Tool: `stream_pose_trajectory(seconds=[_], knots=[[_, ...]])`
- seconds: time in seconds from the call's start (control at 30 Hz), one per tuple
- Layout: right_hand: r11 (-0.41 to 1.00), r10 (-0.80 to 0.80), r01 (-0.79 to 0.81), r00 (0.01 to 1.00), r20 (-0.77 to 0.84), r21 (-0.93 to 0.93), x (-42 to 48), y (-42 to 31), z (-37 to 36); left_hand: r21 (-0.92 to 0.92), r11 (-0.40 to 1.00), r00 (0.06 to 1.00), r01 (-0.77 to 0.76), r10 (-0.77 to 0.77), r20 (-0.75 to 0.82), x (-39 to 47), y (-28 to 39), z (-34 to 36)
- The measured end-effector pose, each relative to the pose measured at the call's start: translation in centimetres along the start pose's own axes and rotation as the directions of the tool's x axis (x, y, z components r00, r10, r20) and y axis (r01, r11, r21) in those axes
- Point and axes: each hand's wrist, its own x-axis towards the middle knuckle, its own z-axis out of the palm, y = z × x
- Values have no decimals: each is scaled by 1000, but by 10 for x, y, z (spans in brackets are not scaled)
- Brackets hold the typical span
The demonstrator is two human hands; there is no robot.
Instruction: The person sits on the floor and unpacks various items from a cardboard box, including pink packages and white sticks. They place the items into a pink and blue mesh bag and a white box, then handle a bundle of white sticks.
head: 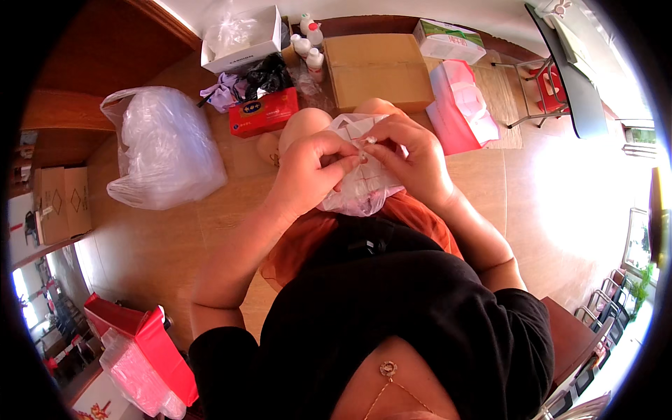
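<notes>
On my lap rests a translucent plastic bag [362, 194], with several white box-shaped packets [370, 181] showing through its film. Above it, the fingertips of my left hand [319, 165] and my right hand [412, 152] nearly meet. Both pinch a small whitish piece [370, 140]. Whether this is a gathered part of the bag or a separate thing, I cannot tell. My fingers hide much of it. The bag's top lies between my knees, and its lower end touches my orange skirt [294, 241].
A full clear plastic bag [165, 149] stands on the floor at left. Ahead are a red box [265, 113], a white carton [247, 55], white bottles [315, 63], a cardboard box [378, 71] and a pink-red bag [462, 110]. A dark-topped table [572, 79] stands at right.
</notes>
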Motion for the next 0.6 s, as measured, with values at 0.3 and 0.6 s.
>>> stream_pose_trajectory(seconds=[0.3, 0.6], knots=[[986, 6, -3, 1000, 15, -169, -17, -2, 2, 131, 987, 989, -89, 103, -105, -1, -9, 6], [888, -284, 250, 958, -33, -386, -19, -9, 15, 301, 944, 966, -131, 190, -174, -2, -3, 15]])
